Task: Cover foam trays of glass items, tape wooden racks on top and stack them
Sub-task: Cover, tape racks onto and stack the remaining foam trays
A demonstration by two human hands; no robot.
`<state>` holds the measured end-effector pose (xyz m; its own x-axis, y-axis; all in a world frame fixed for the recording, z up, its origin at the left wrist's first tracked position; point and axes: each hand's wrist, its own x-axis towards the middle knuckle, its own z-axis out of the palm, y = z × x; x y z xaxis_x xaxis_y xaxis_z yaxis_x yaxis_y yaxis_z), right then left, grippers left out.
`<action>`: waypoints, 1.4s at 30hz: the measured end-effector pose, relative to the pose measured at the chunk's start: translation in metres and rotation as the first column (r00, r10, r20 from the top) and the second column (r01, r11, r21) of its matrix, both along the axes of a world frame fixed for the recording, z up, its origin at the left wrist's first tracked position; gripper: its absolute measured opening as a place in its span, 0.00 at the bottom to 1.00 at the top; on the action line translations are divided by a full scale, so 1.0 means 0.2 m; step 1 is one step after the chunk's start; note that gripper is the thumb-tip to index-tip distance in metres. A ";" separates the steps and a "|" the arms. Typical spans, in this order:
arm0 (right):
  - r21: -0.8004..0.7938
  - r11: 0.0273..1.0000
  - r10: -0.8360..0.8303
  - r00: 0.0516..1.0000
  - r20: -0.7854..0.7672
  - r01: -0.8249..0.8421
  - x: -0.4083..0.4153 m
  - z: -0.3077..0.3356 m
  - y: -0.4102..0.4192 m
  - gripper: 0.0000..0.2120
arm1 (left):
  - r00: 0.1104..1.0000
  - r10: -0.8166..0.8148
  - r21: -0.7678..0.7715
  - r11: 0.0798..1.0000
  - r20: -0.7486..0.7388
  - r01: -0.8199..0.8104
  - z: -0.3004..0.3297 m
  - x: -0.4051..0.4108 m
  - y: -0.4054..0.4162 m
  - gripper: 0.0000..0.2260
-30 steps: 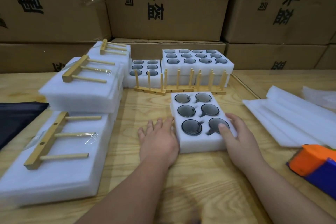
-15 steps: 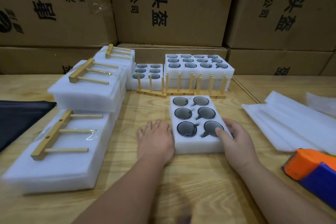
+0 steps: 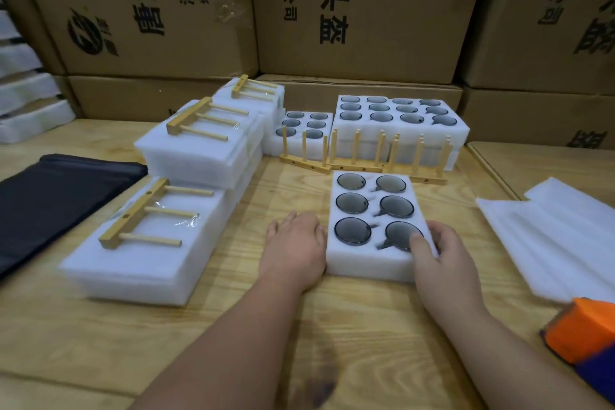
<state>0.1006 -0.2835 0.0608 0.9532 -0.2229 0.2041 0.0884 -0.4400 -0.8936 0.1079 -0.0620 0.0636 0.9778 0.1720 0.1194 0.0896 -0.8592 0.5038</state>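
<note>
**Op:** Black cloth [image 3: 50, 200] at the far left of the wooden table [image 3: 233, 326]. Beside it I log closed foam packs [image 3: 149, 263], stacked, each with a wooden rack [image 3: 139, 215] lying flat on top under clear tape.

**Log:** Hands?

**Op:** My left hand [image 3: 294, 248] lies palm down on the table, fingers straight and fairly wide, its edge touching the left wall of the open foam tray [image 3: 366, 265]. It holds nothing.

**Log:** Tray position?

**Op:** Centre of the table, uncovered, six dark glass items [image 3: 352, 231] seated in two columns of round pockets. Behind it, loose racks [image 3: 362, 153] stand upright in a row, and beyond those more open trays [image 3: 399, 125] sit against the cardboard boxes [image 3: 359, 10].

**Log:** Other hand?

**Op:** My right hand [image 3: 439, 253] grips the tray's near right corner, thumb on the top face by the nearest right-hand glass, fingers curled round the side wall.

**Log:** Further right?

**Op:** Loose foam sheets [image 3: 559, 236], well apart from the tray. An orange and blue object [image 3: 582, 336] sits at the frame edge; I cannot tell what it is.
</note>
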 end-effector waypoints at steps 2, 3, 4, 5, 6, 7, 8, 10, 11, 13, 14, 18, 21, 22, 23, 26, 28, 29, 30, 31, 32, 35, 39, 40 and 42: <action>-0.018 1.000 -0.002 1.000 0.002 0.002 -0.01 0.00 0.00 0.15 | 1.000 0.007 -0.003 1.000 0.007 -0.007 0.01 -0.01 0.00 0.11; -0.026 1.000 -0.002 1.000 0.002 0.002 -0.01 0.01 0.00 0.16 | 1.000 0.008 0.000 1.000 0.005 -0.008 0.01 -0.01 -0.01 0.10; -0.033 0.999 0.000 1.000 -0.004 0.000 -0.01 0.01 0.00 0.17 | 1.000 0.008 0.004 1.000 0.005 -0.008 0.02 -0.01 -0.01 0.10; -0.039 0.999 0.002 1.000 -0.013 -0.002 -0.02 0.01 0.00 0.18 | 1.000 0.007 0.010 1.000 0.012 -0.007 0.02 -0.02 -0.01 0.09; -0.043 0.999 0.003 1.000 -0.022 -0.004 -0.02 0.02 0.00 0.19 | 1.000 0.004 0.016 1.000 0.022 -0.005 0.03 -0.02 -0.02 0.09; -0.041 0.999 0.004 1.000 -0.028 -0.005 -0.03 0.02 0.00 0.19 | 1.000 -0.001 0.018 1.000 0.030 0.000 0.03 -0.02 -0.02 0.08; -0.029 1.000 0.006 0.999 -0.031 -0.007 -0.03 0.03 0.00 0.19 | 0.999 -0.007 0.013 1.000 0.035 0.007 0.03 -0.02 -0.01 0.07; 0.019 1.000 0.012 0.999 -0.037 -0.012 -0.04 0.04 0.00 0.18 | 0.999 -0.017 -0.032 0.999 0.043 0.019 0.03 -0.01 0.00 0.10; 0.053 0.999 0.017 0.999 -0.040 -0.015 -0.05 0.04 0.00 0.18 | 0.999 -0.018 -0.074 0.997 0.048 0.022 0.03 -0.01 0.01 0.12; 0.115 0.993 0.023 0.999 -0.041 -0.018 -0.05 0.04 -0.01 0.17 | 0.998 -0.032 -0.156 0.987 0.059 0.041 0.03 -0.01 0.02 0.17; 0.137 0.990 0.022 0.999 -0.041 -0.016 -0.06 0.05 -0.02 0.17 | 0.997 -0.044 -0.192 0.980 0.060 0.055 0.03 -0.01 0.03 0.21; 0.210 0.978 0.020 1.000 -0.004 -0.019 -0.08 0.04 -0.04 0.15 | 0.993 -0.102 -0.293 0.949 0.063 0.117 0.01 0.00 0.05 0.29; 0.296 0.955 -0.002 1.000 0.026 -0.006 -0.08 0.03 -0.06 0.13 | 0.990 -0.136 -0.370 0.919 0.030 0.138 0.01 0.01 0.08 0.30; 0.317 0.948 -0.016 1.000 0.021 0.009 -0.07 0.03 -0.05 0.12 | 0.989 -0.147 -0.387 0.911 0.020 0.143 0.01 0.01 0.08 0.29; 0.328 0.945 -0.026 1.000 0.017 0.019 -0.07 0.03 -0.05 0.11 | 0.987 -0.163 -0.391 0.907 0.017 0.156 0.02 0.00 0.08 0.28; 0.315 0.949 -0.023 1.000 0.006 0.020 -0.07 0.06 -0.04 0.10 | 0.980 -0.198 -0.394 0.901 -0.002 0.182 0.05 -0.01 0.07 0.23; 0.280 0.960 -0.017 1.000 -0.004 0.018 -0.08 0.07 -0.04 0.10 | 0.978 -0.205 -0.449 0.878 -0.034 0.168 0.07 -0.03 0.07 0.25; 0.260 0.965 -0.018 1.000 -0.015 0.022 -0.09 0.08 -0.04 0.10 | 0.977 -0.207 -0.483 0.861 -0.051 0.157 0.07 -0.05 0.08 0.27; 0.242 0.970 -0.020 0.999 -0.033 0.027 -0.11 0.09 -0.04 0.10 | 0.975 -0.215 -0.512 0.845 -0.062 0.154 0.07 -0.06 0.08 0.27; 0.237 0.971 -0.014 0.998 -0.054 0.026 -0.13 0.09 -0.05 0.10 | 0.970 -0.233 -0.534 0.830 -0.067 0.163 0.07 -0.08 0.09 0.26; 0.250 0.968 -0.003 0.997 -0.078 0.022 -0.15 0.08 -0.05 0.10 | 0.965 -0.256 -0.546 0.818 -0.064 0.180 0.07 -0.10 0.10 0.25; 0.281 0.960 0.024 0.992 -0.123 0.012 -0.23 0.07 -0.08 0.10 | 0.956 -0.292 -0.544 0.808 -0.037 0.226 0.04 -0.18 0.12 0.24; 0.202 0.979 0.026 0.988 -0.149 0.005 -0.34 0.05 -0.10 0.11 | 0.948 -0.319 -0.492 0.824 0.005 0.280 -0.04 -0.28 0.16 0.23; 0.195 0.981 0.019 0.989 -0.147 0.010 -0.37 0.05 -0.10 0.11 | 0.945 -0.325 -0.497 0.817 0.024 0.294 -0.05 -0.30 0.16 0.23; 0.197 0.980 0.018 0.989 -0.146 0.012 -0.42 0.05 -0.08 0.10 | 0.945 -0.320 -0.520 0.798 0.062 0.304 -0.06 -0.32 0.16 0.23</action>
